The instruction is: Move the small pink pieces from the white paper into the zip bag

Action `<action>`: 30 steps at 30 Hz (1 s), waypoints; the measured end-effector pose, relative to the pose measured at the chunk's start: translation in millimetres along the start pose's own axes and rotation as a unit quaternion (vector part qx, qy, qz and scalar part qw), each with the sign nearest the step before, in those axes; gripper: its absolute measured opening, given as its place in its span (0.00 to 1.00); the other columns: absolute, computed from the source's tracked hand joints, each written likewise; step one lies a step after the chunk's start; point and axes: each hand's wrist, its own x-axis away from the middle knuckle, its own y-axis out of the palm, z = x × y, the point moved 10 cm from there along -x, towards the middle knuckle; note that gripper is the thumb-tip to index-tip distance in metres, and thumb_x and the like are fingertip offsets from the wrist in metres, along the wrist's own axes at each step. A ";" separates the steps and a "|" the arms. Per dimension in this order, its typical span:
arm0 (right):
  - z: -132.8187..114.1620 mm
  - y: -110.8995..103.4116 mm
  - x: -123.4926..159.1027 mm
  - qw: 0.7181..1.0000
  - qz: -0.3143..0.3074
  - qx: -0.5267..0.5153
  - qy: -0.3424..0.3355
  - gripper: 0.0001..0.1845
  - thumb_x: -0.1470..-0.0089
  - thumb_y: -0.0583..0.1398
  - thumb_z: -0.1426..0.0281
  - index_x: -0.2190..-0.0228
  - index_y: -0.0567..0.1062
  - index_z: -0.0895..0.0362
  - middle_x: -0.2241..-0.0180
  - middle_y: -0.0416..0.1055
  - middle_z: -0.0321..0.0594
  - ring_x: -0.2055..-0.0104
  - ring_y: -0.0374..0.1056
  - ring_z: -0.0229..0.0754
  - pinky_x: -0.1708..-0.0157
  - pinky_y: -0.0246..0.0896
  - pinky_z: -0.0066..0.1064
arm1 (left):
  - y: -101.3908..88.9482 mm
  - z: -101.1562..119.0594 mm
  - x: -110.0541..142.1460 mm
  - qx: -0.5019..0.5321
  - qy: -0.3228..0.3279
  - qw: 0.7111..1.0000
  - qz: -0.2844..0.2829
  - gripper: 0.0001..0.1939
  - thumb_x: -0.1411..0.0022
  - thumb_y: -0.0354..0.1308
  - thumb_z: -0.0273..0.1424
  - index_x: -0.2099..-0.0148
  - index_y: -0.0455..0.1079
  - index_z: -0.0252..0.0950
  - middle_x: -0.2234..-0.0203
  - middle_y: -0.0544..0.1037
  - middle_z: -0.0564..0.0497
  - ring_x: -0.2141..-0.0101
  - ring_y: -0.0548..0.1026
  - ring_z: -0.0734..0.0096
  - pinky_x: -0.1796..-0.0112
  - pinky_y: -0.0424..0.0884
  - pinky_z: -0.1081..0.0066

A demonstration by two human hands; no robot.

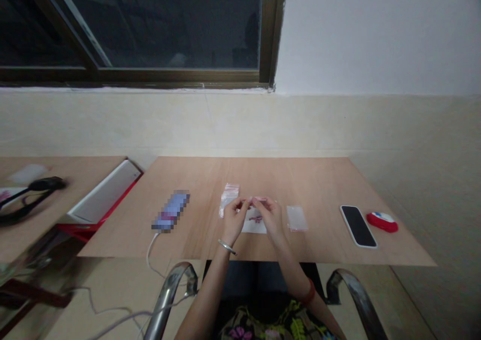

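A smartphone [358,226] lies face up near the right edge of the wooden table [319,180], with a red-and-white oval object [382,222] just beside it. Left of centre lies a pixelated device [171,211]; its white cable [152,250] runs over the near edge.

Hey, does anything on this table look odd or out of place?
Yes, the blue rectangular item at the left of the wooden table looks odd: it's pixelated, so I can't identify it. A white cable also runs from it over the table's front edge.
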 end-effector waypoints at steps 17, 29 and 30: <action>132.7 42.1 -33.5 0.996 0.012 0.054 0.069 0.17 0.51 0.53 0.60 0.65 0.74 0.58 0.65 0.75 0.43 0.59 0.68 0.45 0.62 0.63 0.32 | -62.6 -147.0 -27.0 0.051 -0.109 0.992 0.037 0.15 0.53 0.61 0.35 0.65 0.72 0.29 0.72 0.78 0.46 0.71 0.74 0.69 0.69 0.68 0.71; 182.0 40.4 -10.7 0.983 0.032 0.155 0.092 0.35 0.51 0.51 0.72 0.41 0.51 0.59 0.46 0.60 0.55 0.47 0.63 0.49 0.52 0.59 0.45 | -79.9 -173.4 -30.7 -0.124 -0.084 0.979 0.139 0.19 0.51 0.52 0.23 0.54 0.67 0.32 0.63 0.77 0.44 0.66 0.75 0.67 0.63 0.70 0.68; 183.8 38.8 -10.2 0.983 0.033 0.145 0.103 0.35 0.52 0.52 0.72 0.41 0.51 0.59 0.46 0.61 0.55 0.49 0.64 0.50 0.53 0.60 0.45 | -79.3 -172.9 -29.9 -0.143 -0.085 0.976 0.140 0.20 0.50 0.51 0.22 0.53 0.67 0.32 0.62 0.76 0.44 0.65 0.74 0.66 0.62 0.69 0.66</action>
